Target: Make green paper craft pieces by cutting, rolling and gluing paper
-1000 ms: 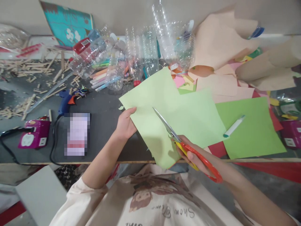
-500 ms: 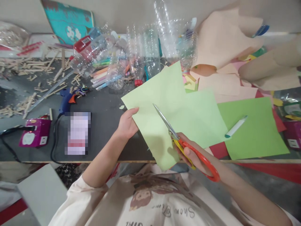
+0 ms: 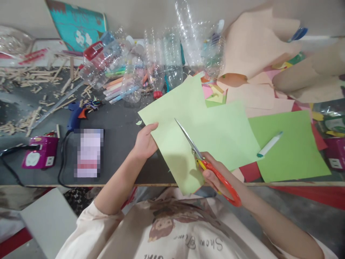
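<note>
My left hand point(image 3: 147, 141) pinches the left edge of a pale green sheet of paper point(image 3: 172, 108), thumb on top and fingers underneath. In my right hand point(image 3: 217, 172) is a pair of scissors point(image 3: 222, 181) with red and yellow handles. Their blades lie close together over the paper, pointing up and left, with the tip near the middle of its left part. The sheet has a notch at its upper right edge. To the right, a white marker with a green tip point(image 3: 270, 144) rests on a darker green sheet point(image 3: 296, 158).
A glue gun point(image 3: 74, 117), a phone point(image 3: 90, 153) and a purple box point(image 3: 40, 151) with a cable are at the left. Plastic bottles point(image 3: 172, 54) and wood sticks point(image 3: 35, 77) line the back. Brown paper point(image 3: 258, 46) and coloured scraps lie at the right.
My right hand has closed the scissors' handles further together, and the blades have drawn slightly closer. The paper's upper right corner now bends over, its tip shifted left and down. My left hand stays nearly still.
</note>
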Action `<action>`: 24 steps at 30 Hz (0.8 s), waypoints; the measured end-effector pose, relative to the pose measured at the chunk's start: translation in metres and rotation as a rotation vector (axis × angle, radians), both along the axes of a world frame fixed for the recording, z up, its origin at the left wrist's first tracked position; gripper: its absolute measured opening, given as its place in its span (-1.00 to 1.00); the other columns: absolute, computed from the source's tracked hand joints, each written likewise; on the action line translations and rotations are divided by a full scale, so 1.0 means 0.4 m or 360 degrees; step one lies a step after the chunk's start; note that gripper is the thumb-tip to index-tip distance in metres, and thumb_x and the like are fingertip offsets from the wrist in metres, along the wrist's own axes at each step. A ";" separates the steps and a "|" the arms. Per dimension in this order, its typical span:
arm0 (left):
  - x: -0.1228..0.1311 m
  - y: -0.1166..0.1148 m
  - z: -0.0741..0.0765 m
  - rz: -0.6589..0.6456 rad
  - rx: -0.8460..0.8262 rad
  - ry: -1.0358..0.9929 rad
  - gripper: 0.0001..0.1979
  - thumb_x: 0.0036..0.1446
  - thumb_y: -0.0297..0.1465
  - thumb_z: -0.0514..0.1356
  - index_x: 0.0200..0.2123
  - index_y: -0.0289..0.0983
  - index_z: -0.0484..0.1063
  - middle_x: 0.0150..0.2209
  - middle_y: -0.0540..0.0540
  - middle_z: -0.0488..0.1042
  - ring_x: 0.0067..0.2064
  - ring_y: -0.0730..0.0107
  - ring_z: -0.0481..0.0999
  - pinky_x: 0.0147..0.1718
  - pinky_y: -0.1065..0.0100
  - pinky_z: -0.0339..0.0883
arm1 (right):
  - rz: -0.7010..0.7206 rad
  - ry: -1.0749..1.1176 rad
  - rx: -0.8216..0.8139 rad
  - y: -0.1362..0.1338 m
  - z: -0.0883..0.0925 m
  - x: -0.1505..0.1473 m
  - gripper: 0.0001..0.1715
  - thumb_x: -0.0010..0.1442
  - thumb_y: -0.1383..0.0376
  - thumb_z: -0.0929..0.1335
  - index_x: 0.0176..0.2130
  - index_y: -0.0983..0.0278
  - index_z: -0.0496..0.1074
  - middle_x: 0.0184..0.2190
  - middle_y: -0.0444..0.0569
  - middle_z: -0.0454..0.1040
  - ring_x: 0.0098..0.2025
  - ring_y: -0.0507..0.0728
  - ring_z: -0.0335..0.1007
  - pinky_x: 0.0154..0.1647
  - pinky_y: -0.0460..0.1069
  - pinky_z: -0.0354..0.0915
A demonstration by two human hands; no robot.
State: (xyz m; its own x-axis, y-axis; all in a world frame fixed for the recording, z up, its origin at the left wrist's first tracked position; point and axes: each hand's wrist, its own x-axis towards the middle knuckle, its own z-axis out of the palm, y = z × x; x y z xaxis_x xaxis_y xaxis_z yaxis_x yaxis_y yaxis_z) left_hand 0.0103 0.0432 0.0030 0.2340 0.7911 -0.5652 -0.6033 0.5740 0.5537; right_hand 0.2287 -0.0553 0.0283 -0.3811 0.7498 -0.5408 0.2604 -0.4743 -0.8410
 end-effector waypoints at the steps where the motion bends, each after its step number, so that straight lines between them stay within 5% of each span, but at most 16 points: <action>1: 0.000 0.000 0.000 0.0001 -0.0005 0.0000 -0.64 0.07 -0.44 0.10 -0.06 -0.38 0.47 -0.15 -0.18 0.62 0.13 0.04 0.48 0.20 0.09 0.28 | -0.0013 -0.0002 -0.0010 0.000 0.000 -0.001 -0.36 0.10 -0.26 0.26 -0.14 0.17 0.15 -0.58 -0.30 0.01 -0.62 -0.06 -0.14 -0.67 -0.10 -0.13; 12: -0.008 0.013 0.002 0.0135 -0.0085 -0.0094 -0.72 0.18 -0.42 0.03 -0.17 -0.38 0.50 -0.25 -0.17 0.64 0.08 0.10 0.52 0.16 0.16 0.33 | 0.0216 -0.0068 0.0127 -0.005 -0.006 0.032 -0.25 0.11 -0.31 0.20 -0.03 0.22 0.18 -0.53 -0.24 0.09 -0.56 -0.03 -0.06 -0.59 -0.06 -0.05; 18: 0.003 0.010 0.008 0.0191 -0.0186 -0.0162 -0.70 0.24 -0.45 -0.01 -0.14 -0.38 0.50 -0.30 -0.15 0.65 0.05 0.17 0.55 0.18 0.20 0.30 | 0.0235 0.0009 0.0031 -0.004 0.024 0.030 -0.34 0.18 -0.28 0.14 -0.07 0.17 0.17 -0.45 -0.19 0.13 -0.56 -0.03 -0.11 -0.63 -0.07 -0.05; 24: 0.013 0.004 0.015 0.0183 -0.0264 -0.0126 -0.70 0.22 -0.47 0.00 -0.14 -0.42 0.49 -0.31 -0.19 0.64 0.08 0.11 0.53 0.21 0.14 0.25 | 0.0216 -0.0065 0.0081 0.013 0.055 0.014 -0.41 0.22 -0.24 0.12 -0.09 0.15 0.19 -0.40 -0.13 0.22 -0.49 0.03 0.09 -0.53 -0.02 0.20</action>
State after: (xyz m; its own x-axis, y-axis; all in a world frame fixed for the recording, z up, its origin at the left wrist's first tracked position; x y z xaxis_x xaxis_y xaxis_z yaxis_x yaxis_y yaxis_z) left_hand 0.0156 0.0449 0.0092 0.1960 0.7129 -0.6733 -0.7080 0.5780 0.4058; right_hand 0.2345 -0.0501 0.0504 -0.4596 0.7197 -0.5204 0.3537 -0.3891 -0.8506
